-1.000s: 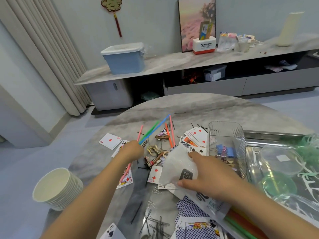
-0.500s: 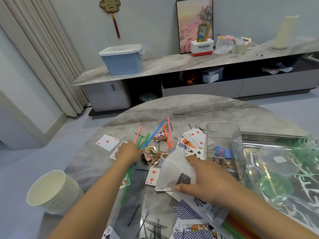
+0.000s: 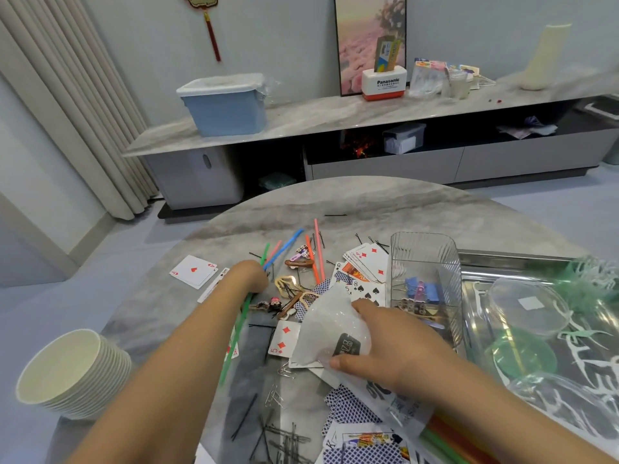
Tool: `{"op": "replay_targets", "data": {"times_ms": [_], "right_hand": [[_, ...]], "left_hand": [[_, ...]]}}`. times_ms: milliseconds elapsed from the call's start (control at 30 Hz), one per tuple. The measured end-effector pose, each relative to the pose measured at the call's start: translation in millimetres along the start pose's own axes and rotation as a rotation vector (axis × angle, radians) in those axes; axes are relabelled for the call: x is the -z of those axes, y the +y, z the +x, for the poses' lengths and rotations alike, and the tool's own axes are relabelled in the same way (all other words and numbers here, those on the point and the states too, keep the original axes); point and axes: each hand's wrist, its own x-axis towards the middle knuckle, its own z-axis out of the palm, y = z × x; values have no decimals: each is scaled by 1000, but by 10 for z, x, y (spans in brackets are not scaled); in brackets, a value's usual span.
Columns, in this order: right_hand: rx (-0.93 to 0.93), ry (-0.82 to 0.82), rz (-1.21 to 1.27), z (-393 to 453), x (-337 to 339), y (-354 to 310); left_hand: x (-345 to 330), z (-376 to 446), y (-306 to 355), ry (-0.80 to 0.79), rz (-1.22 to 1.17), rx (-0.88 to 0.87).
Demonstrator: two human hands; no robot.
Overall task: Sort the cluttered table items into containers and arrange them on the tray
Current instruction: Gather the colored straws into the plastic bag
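Since a second ago the left hand (image 3: 246,277) has dropped lower, fist closed on the green straw (image 3: 239,324), which now slants down toward the person; other straws (image 3: 284,244) fan out beyond its knuckles, possibly gripped too, hard to tell. Right hand (image 3: 393,344) pinches the clear plastic bag (image 3: 330,329), thumb underneath. Playing cards (image 3: 366,262) lie between both hands. Mesh basket (image 3: 423,262) sits just beyond the right hand, tray (image 3: 475,259) to its right.
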Motion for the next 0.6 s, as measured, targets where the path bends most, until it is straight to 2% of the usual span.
{"op": "replay_targets", "data": {"times_ms": [300, 367, 500, 600], "right_hand": [[-7, 1, -24, -49, 0, 14], [-6, 6, -17, -57, -1, 14], [-6, 32, 24, -94, 29, 28], [-17, 67, 77, -100, 65, 81]], "left_hand": [[20, -70, -207, 12, -88, 32], [14, -59, -235, 16, -241, 48], [13, -113, -192, -115, -757, 80], [52, -192, -12, -148, -857, 55]]}}
